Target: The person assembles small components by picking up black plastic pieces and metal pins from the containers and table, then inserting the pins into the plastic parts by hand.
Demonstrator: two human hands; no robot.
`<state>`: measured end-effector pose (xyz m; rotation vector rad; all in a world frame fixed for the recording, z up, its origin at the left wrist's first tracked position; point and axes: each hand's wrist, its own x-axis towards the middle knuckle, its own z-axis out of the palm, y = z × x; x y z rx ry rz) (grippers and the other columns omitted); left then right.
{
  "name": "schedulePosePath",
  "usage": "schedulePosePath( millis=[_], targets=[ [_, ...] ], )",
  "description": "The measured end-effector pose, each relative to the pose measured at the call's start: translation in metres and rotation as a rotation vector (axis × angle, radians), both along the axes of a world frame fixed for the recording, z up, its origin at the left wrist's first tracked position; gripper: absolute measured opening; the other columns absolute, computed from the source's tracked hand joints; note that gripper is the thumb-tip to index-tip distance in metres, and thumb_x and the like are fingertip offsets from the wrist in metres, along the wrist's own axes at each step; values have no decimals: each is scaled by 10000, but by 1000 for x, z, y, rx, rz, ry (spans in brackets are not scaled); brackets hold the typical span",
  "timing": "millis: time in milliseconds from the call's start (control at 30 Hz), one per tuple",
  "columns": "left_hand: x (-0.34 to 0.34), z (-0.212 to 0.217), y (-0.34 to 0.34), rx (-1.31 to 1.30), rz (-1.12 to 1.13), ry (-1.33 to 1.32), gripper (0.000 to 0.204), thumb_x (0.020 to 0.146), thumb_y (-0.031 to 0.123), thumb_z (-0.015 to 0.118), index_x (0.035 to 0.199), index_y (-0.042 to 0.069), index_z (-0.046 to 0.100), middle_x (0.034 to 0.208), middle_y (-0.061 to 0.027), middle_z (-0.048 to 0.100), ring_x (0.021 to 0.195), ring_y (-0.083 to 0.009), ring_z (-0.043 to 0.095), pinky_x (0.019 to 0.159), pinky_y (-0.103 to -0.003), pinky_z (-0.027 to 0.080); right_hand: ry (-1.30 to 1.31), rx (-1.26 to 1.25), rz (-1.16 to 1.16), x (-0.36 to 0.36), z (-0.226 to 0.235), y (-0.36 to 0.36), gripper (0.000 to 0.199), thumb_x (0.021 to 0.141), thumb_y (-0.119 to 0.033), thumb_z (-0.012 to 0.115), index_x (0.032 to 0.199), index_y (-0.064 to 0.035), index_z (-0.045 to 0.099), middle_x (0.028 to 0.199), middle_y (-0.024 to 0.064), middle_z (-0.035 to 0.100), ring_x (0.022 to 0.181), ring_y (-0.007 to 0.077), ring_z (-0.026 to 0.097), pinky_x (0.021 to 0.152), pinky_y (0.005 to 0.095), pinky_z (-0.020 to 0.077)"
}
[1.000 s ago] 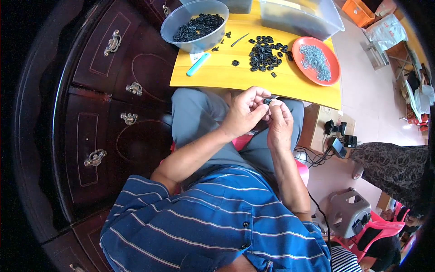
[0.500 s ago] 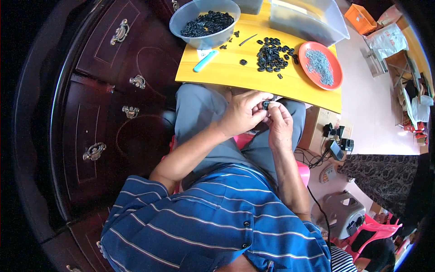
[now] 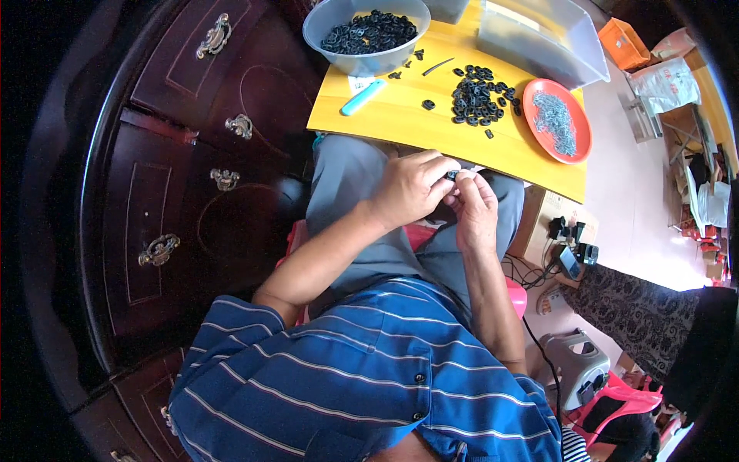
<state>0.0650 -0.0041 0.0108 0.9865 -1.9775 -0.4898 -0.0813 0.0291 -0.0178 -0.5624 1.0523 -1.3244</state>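
Note:
Between the fingertips of both hands, over my lap at the table's near edge, is a small black plastic part [image 3: 452, 175]. My left hand [image 3: 412, 189] is closed on its left side. The thumb and fingers of my right hand [image 3: 473, 205] pinch it from the right, and they partly cover it. Beyond my hands, a loose pile of black oval parts [image 3: 475, 98] lies on the yellow table [image 3: 385, 115]. To the right of the pile stands a red plate [image 3: 583, 127] with many thin silvery metal pieces [image 3: 556, 123].
A translucent bowl [image 3: 312, 35] of black parts stands at the far left. Near it lie a turquoise-handled tool [image 3: 362, 98] and a thin dark strip [image 3: 438, 66]. A clear plastic bin [image 3: 543, 38] sits at the back right. Dark drawers [image 3: 177, 154] line my left side.
The black part has tilted a little in my fingertips and shows less of itself. Both hands stay together over my lap. The view has shifted slightly, moving the table rightward in it.

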Motion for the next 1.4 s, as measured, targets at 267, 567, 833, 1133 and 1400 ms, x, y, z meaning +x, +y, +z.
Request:
schedulePosePath(
  millis=[267, 567, 833, 1133, 1400],
  targets=[
    [8, -4, -5, 9, -19, -8, 156, 836, 95, 702, 987, 63, 693, 904, -124, 682, 792, -318, 683, 680, -399, 546, 7, -17, 37, 4, -3, -6, 167, 1007, -200, 600, 942, -65, 673, 768, -33, 605, 683, 58, 519, 649, 204, 420],
    [11, -11, -18, 60, -35, -64, 173, 837, 157, 694, 977, 55, 695, 943, -113, 696, 883, -300, 680, 777, -418, 537, 4, 6, 88, 1, -21, -15, 161, 1015, -212, 599, 973, -77, 678, 818, -42, 624, 722, 40, 535, 685, 197, 436],
    [12, -12, -43, 40, -27, -80, 197, 832, 170, 692, 1001, 68, 688, 934, -114, 688, 876, -314, 674, 750, -415, 540, -3, 25, 113, -1, -28, -38, 154, 1023, -210, 594, 969, -80, 657, 789, -27, 618, 688, 58, 564, 661, 201, 470],
    [16, -25, -95, 28, 106, -176, 160, 843, 171, 682, 967, 70, 673, 904, -116, 657, 830, -327, 678, 722, -446, 550, 153, -46, 78, -11, -13, -49, 102, 1018, -142, 605, 1063, -54, 629, 937, -11, 648, 758, 46, 554, 700, 200, 446],
    [17, -39, -127, 77, 176, -345, 213, 879, 193, 680, 1052, 69, 661, 946, -134, 669, 868, -355, 673, 739, -461, 544, 1054, -185, -110, -65, -3, -80, 136, 925, -147, 705, 962, -18, 685, 836, 88, 671, 681, 154, 628, 662, 299, 516]
  ],
)
